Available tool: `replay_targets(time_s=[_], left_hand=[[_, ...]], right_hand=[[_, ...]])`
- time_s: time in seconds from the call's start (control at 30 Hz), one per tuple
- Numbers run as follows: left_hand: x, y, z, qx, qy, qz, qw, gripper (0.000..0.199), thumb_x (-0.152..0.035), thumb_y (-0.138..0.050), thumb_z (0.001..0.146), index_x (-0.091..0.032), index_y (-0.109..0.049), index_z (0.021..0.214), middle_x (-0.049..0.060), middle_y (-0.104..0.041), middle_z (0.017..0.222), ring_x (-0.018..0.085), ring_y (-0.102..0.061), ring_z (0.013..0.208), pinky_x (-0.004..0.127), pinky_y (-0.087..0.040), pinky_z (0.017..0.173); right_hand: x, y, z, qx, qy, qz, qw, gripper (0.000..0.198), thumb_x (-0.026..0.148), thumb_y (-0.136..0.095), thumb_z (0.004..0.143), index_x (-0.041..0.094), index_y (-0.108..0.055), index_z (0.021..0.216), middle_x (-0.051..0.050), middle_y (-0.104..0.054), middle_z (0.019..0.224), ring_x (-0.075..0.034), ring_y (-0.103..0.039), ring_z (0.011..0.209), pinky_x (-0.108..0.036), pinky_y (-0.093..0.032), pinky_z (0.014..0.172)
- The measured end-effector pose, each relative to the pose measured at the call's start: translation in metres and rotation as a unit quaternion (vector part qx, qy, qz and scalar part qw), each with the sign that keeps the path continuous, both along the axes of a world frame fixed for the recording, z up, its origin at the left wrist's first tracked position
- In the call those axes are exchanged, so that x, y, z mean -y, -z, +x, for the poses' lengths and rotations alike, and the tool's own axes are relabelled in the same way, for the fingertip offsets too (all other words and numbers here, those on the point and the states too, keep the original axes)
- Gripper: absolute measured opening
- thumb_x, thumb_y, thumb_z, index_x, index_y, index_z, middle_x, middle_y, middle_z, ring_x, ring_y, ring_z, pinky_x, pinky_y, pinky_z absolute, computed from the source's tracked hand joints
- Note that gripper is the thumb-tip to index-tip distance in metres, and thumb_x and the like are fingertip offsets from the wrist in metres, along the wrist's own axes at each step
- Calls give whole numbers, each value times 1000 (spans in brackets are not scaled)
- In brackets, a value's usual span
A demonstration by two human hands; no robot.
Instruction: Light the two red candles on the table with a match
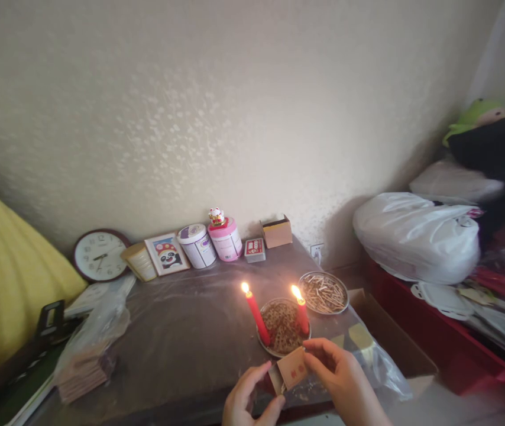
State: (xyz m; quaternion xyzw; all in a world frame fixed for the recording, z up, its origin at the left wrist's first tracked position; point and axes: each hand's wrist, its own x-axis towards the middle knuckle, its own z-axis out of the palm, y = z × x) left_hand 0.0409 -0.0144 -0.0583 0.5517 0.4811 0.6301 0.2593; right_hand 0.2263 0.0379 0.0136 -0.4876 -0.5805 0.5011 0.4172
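Between my hands is a small tan matchbox (294, 368), its inner tray slid partly out toward the left. My left hand (249, 397) grips the tray end between thumb and fingers. At the other end, my right hand (340, 374) pinches the sleeve. Just beyond stands a round dish (281, 324) filled with brown grains. Two lit red candles rise from it: the left candle (258, 316) leans a little, and the right candle (302, 316) is shorter in view. Behind and to the right lies a metal plate (324, 292) heaped with matchsticks.
Along the wall stand a clock (101, 255), a panda picture (168, 254), a white tin (196, 245), a pink tin (226, 239), a card box (255, 250) and a small carton (277, 231). Bagged pink packets (84, 373) lie left. A white bag (418, 236) sits right.
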Motion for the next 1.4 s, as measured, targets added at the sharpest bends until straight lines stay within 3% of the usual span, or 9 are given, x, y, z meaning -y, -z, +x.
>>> replay_targets(time_s=[0.27, 0.43, 0.53, 0.6, 0.73, 0.87, 1.07, 1.3, 1.4], left_hand=[[5, -20, 17, 133, 23, -75, 988, 51, -16, -76, 57, -23, -67, 107, 8, -75, 100, 25, -69, 91, 30, -53, 78], [4, -33, 19, 179, 38, -141, 973, 40, -19, -80, 54, -19, -70, 94, 9, -77, 88, 26, -71, 78, 31, -55, 70], [3, -36, 15, 203, 56, -188, 959, 40, -23, -80, 55, -17, -68, 92, 12, -77, 86, 27, -71, 78, 33, -55, 70], [2, -34, 13, 168, 53, -180, 968, 41, -21, -80, 55, -16, -68, 93, 12, -77, 86, 27, -71, 79, 33, -54, 71], [2, -27, 15, 107, 74, -171, 977, 42, -24, -78, 57, -18, -66, 96, 11, -77, 89, 28, -71, 80, 34, -54, 73], [4, -24, 21, 102, 112, -197, 969, 39, -29, -76, 58, -18, -66, 94, 10, -77, 86, 28, -70, 79, 34, -54, 71], [6, -28, 25, 44, 108, -249, 962, 32, -20, -75, 58, -16, -65, 88, 4, -73, 70, 21, -67, 66, 26, -50, 59], [10, -42, 25, 93, 196, -300, 929, 31, -27, -80, 52, -19, -60, 75, 1, -66, 62, 22, -64, 61, 33, -51, 65], [10, -44, 25, 69, 180, -293, 937, 26, -23, -77, 55, -18, -63, 75, 1, -65, 65, 21, -64, 63, 32, -50, 67]], right_hand=[[3, -7, -2, -1, -12, -9, 1000, 32, 41, -58, 76, 13, -68, 89, -11, -76, 84, -28, -69, 79, -35, -52, 72], [7, -3, -6, 4, -32, -6, 999, 30, 40, -55, 77, 13, -66, 88, -11, -74, 82, -28, -68, 78, -35, -53, 70], [9, -5, -5, 67, -4, 28, 997, 29, 39, -51, 83, 15, -64, 93, -9, -73, 83, -26, -67, 76, -35, -52, 70], [10, -10, -4, 122, 10, 88, 989, 25, 35, -49, 87, 17, -63, 96, -7, -70, 84, -23, -65, 76, -34, -51, 70], [18, -21, -7, 157, -91, 204, 962, 18, 23, -48, 90, 20, -65, 88, -7, -60, 93, -18, -63, 80, -28, -51, 73], [24, -24, -12, 184, -207, 244, 929, 18, 12, -55, 85, 20, -69, 77, -5, -57, 96, -14, -62, 83, -22, -49, 76], [26, -27, -7, 213, -243, 200, 925, 21, 9, -54, 85, 18, -66, 71, -4, -58, 101, -12, -63, 78, -20, -48, 74], [25, -25, -2, 171, -267, 160, 935, 29, 14, -50, 87, 17, -65, 63, -2, -60, 96, -12, -62, 73, -20, -49, 70], [26, -24, -2, 134, -245, 158, 947, 27, 11, -51, 84, 19, -69, 65, -2, -62, 96, -13, -63, 74, -20, -50, 70]])
